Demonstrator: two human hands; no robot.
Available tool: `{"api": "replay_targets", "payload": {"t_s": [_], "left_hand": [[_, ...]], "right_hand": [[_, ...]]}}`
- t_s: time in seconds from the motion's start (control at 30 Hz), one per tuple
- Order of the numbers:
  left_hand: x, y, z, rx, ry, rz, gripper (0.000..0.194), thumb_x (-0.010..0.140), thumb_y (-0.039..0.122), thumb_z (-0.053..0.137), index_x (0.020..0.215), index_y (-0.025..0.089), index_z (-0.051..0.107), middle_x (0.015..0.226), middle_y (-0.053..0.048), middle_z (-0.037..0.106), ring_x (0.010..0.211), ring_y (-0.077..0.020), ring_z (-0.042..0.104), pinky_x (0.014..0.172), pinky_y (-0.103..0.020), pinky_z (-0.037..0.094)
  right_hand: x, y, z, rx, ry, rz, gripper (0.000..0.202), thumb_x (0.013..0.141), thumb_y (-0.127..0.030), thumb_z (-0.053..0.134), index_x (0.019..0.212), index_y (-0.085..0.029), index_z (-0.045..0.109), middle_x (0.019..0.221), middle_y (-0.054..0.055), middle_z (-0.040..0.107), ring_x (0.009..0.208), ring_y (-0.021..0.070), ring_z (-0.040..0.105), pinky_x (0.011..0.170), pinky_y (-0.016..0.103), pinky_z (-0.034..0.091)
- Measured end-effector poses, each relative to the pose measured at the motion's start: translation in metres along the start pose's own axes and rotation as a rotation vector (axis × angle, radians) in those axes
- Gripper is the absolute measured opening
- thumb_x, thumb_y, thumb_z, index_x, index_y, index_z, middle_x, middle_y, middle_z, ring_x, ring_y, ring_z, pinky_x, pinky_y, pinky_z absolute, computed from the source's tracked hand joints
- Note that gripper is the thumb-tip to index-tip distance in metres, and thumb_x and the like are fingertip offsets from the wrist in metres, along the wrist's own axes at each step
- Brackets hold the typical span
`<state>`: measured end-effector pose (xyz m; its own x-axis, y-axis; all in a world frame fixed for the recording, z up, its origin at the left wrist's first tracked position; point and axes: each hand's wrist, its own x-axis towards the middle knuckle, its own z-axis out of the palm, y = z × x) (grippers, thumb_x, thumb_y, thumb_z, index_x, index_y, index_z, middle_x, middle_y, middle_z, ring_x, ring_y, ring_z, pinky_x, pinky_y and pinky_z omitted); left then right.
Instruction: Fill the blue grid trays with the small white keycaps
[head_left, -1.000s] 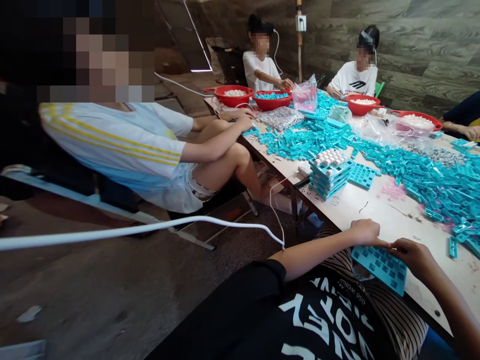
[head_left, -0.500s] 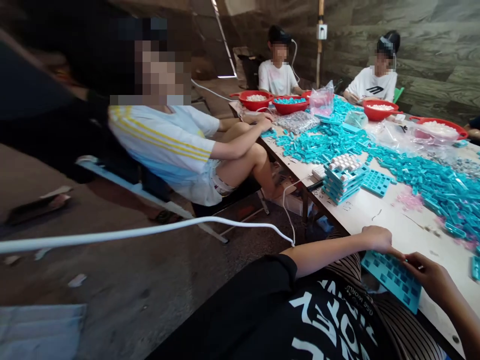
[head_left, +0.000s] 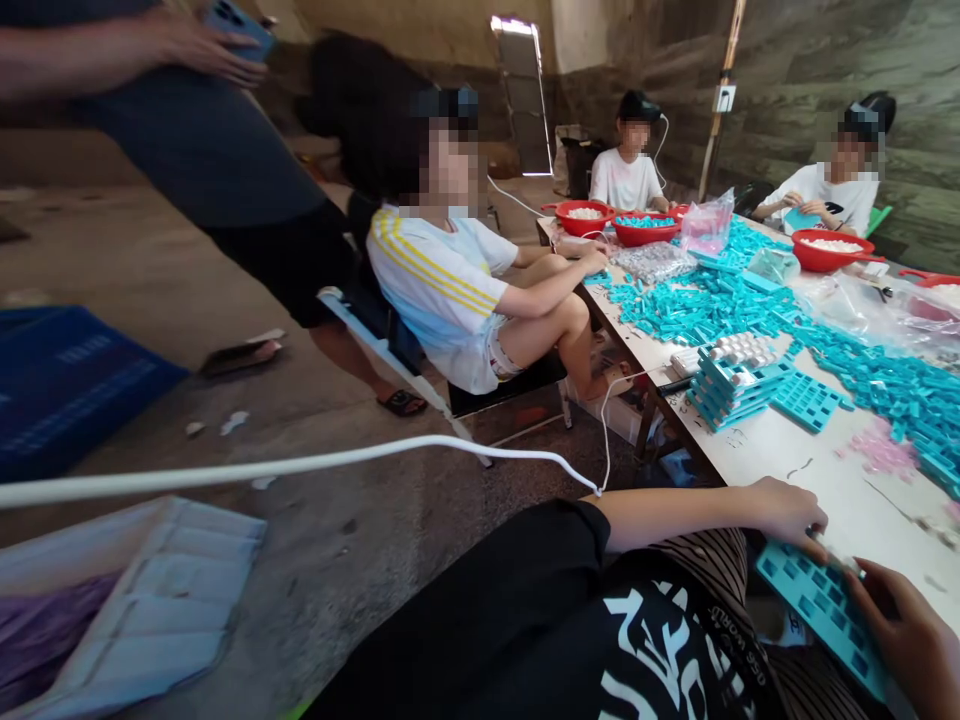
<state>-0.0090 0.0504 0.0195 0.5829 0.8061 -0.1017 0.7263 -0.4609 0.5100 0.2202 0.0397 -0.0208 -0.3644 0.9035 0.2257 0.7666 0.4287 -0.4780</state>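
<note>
A teal panel with square holes [head_left: 814, 600] slants over my lap at the table's near edge. My left hand [head_left: 787, 512] is at its far end, fingers pinched together over the holes. A small white piece [head_left: 851, 566] shows between the fingertips of both hands; its exact shape is too blurred to tell. My right hand [head_left: 911, 620] is closed round the panel's right side, its thumb and fingertips near the white piece. Beyond my left hand stands a stack of teal panels [head_left: 727, 395] with white pieces on top, beside another holed teal panel [head_left: 811, 400].
Loose teal parts [head_left: 720, 300] and pink bits [head_left: 881, 450] cover much of the white table [head_left: 757, 455]. Red bowls [head_left: 832, 250] stand farther back. A white cable [head_left: 300, 465] crosses to my left arm. Several people are nearby; a pale crate [head_left: 180, 590] lies at lower left.
The view has swung left, bringing in a standing person with a phone and the crates. A white piece now shows between my fingertips. The person at far right now holds a teal part.
</note>
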Motion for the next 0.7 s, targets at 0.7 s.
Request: {"api": "replay_targets", "payload": {"t_s": [0.7], "left_hand": [[-0.054, 0.051, 0.034, 0.056, 0.087, -0.548, 0.051, 0.08, 0.058, 0.037, 0.091, 0.016, 0.065, 0.089, -0.011, 0.067, 0.086, -0.0257, 0.063, 0.071, -0.032, 0.047]], "right_hand": [[-0.018, -0.055, 0.009, 0.225, 0.03, 0.113, 0.03, 0.082, -0.041, 0.054, 0.096, -0.017, 0.064, 0.084, 0.005, 0.065, 0.071, 0.0158, 0.056, 0.067, 0.03, 0.046]]}}
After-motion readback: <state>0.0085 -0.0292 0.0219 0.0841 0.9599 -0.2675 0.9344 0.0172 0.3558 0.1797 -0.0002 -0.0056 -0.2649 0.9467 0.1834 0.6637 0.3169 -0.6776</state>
